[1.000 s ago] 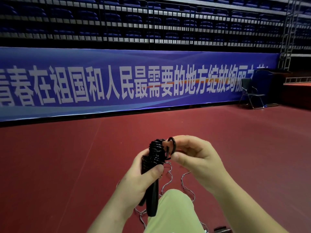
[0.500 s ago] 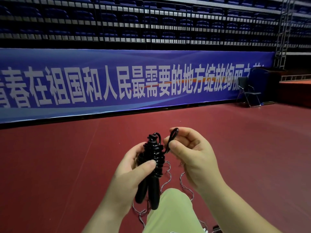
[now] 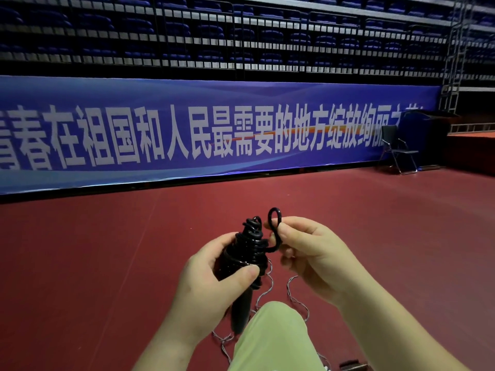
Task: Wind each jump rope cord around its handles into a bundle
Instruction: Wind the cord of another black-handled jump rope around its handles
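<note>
A black jump rope (image 3: 247, 253) is held upright at the middle of the view. Its cord is wound in tight coils around the upper part of the two handles. My left hand (image 3: 211, 293) grips the bundle, with the thumb pressed across the lower coils. The handle ends (image 3: 241, 311) stick out below my palm. My right hand (image 3: 313, 253) pinches the free end of the cord (image 3: 274, 223), which stands up in a small loop to the right of the bundle's top.
A thin grey twisted wire (image 3: 294, 298) lies in loops on the red floor (image 3: 107, 263) under my hands. My knee in light green trousers (image 3: 273, 341) fills the bottom centre. A blue banner wall (image 3: 187, 135) and a black folding chair (image 3: 399, 151) stand far off.
My right hand has lifted the cord's free end from beside the bundle into an upright loop, apart from the coils. The bundle stays in my left hand.
</note>
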